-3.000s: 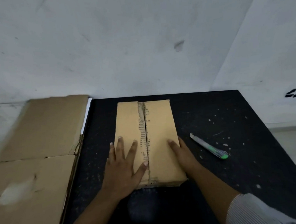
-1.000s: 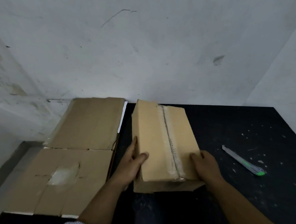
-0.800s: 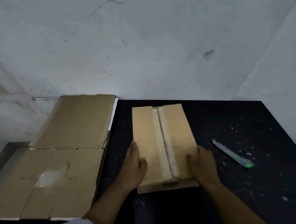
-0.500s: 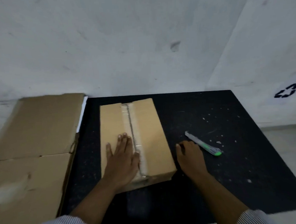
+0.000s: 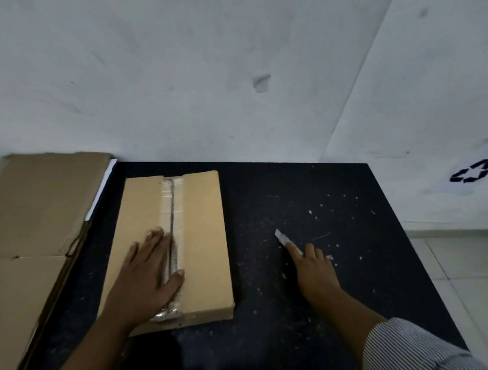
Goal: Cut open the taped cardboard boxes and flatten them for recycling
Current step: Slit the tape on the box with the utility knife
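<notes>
While the left hand [image 5: 151, 273] presses flat and open on the taped brown cardboard box [image 5: 203, 244] at the black table's [image 5: 352, 206] nine o'clock, the right hand [image 5: 313, 269] covers the slim grey utility knife [image 5: 281, 237] at three o'clock, grip unclear. Best practice: seat the handle, then cut the clear tape seam [image 5: 172, 206] away from the bracing hand.

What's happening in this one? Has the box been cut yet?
A person's left hand presses flat on a closed cardboard box on the black table. The tape along its top seam looks uncut. The right hand has its fingers curled over a utility knife lying beside the box, with only the blade end showing. Flattened cardboard lies to the left.
</notes>
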The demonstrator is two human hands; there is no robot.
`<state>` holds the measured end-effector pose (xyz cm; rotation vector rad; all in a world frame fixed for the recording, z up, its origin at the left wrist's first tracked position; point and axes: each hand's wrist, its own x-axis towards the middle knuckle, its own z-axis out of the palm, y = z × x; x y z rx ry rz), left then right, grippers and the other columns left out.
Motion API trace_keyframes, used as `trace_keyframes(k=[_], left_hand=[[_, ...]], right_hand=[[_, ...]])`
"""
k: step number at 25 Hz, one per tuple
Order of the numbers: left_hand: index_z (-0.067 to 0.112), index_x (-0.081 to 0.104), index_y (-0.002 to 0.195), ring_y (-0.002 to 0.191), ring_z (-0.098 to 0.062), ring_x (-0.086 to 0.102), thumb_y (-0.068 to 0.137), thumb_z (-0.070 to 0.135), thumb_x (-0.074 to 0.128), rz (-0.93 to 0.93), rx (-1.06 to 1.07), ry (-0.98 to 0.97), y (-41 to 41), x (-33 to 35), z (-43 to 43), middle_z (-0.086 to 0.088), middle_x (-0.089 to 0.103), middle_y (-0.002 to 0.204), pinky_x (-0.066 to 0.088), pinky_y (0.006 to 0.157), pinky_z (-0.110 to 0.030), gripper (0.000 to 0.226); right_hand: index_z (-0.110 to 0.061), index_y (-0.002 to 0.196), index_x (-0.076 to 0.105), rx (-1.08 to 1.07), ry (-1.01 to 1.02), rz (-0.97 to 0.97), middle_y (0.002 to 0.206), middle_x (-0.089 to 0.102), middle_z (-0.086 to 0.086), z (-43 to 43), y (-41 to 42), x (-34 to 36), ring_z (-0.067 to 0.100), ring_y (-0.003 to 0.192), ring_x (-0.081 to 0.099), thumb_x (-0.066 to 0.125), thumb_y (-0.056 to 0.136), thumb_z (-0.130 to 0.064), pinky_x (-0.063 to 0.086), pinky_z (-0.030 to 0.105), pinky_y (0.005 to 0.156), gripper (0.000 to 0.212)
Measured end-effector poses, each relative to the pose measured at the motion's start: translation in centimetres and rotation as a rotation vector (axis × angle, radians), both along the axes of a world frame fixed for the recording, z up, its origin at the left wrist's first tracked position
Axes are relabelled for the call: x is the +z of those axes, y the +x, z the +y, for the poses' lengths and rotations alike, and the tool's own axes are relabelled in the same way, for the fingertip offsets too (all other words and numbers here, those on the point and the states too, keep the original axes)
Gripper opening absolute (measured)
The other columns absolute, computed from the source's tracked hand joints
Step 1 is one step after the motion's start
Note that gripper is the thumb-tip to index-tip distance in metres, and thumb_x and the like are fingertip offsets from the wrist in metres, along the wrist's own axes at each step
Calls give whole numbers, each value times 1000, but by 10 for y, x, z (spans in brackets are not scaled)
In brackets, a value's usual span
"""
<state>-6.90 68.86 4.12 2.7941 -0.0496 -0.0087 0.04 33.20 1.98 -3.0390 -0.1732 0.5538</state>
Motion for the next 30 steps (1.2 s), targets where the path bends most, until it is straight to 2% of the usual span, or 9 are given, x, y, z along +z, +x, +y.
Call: trace_keyframes(k=[4, 7, 10, 14, 16, 22, 24, 27, 30], left_hand=[[19, 24, 158, 152, 1, 2, 84, 69, 32, -29, 86, -177, 0, 4, -5, 8, 13, 166, -2, 124, -25, 90], [21, 32, 156, 150, 3, 7, 89, 67, 36, -36, 164, -282, 1, 7, -8, 12, 17, 164, -1, 123, -23, 81], [24, 26, 158, 151, 2, 3, 103, 51, 37, 10, 234, -357, 15, 11, -10, 15, 12, 165, 2, 125, -28, 62], [15, 20, 159, 154, -12, 2, 104, 45, 26, 40, 87, -233, 57, 11, 20, 0, 10, 167, 1, 123, -29, 63], [12, 16, 160, 154, -15, 1, 102, 47, 23, 72, -16, -172, 81, 13, 40, -4, 8, 168, 2, 124, -30, 68], [13, 11, 160, 155, -16, -1, 94, 55, 7, 9, -231, 3, 156, 10, 84, -3, 7, 168, 2, 125, -34, 78], [14, 23, 158, 153, -19, 16, 97, 50, 14, -59, -238, 19, 177, 8, 90, -4, 25, 164, 8, 123, -35, 72], [19, 48, 144, 129, -18, 49, 104, 36, 38, -159, -185, -110, 191, 2, 94, -1, 56, 140, 29, 115, -39, 44], [23, 57, 131, 112, -14, 57, 104, 35, 43, -193, -162, -211, 193, -4, 95, 4, 64, 124, 39, 107, -38, 32]], right_hand=[[-20, 157, 15, -242, 534, -63, 137, 40, 16, 29, 22, 22, 28, 102, 52, 39, 101, -11, 48, 39, 83, 62], [-21, 149, 34, -311, 904, -112, 127, 53, 10, 94, 31, 50, 24, 98, 58, 38, 102, -15, 53, 45, 86, 47], [-25, 146, 34, -227, 1119, -99, 119, 56, 4, 165, 26, 72, 16, 99, 62, 40, 103, -18, 57, 41, 86, 44], [-20, 157, 22, -185, 995, -135, 129, 50, -2, 224, 9, 63, 3, 101, 50, 37, 103, -8, 41, 9, 87, 57], [-18, 158, 19, -218, 921, -137, 132, 48, -1, 232, 3, 60, 4, 103, 47, 36, 103, -7, 35, 2, 86, 59], [-21, 157, 18, -225, 740, -166, 136, 46, -9, 248, 3, 60, 15, 109, 57, 36, 104, -13, 50, 34, 95, 56], [-25, 156, 13, -214, 685, -154, 132, 51, -5, 256, 10, 63, 19, 104, 59, 39, 104, -19, 53, 41, 91, 59], [-29, 152, 12, -222, 660, -112, 115, 60, 5, 274, 32, 69, 21, 90, 61, 42, 101, -35, 55, 45, 81, 59], [-28, 151, 16, -223, 655, -61, 109, 61, 7, 291, 50, 84, 23, 90, 61, 34, 92, -56, 54, 48, 85, 67]])
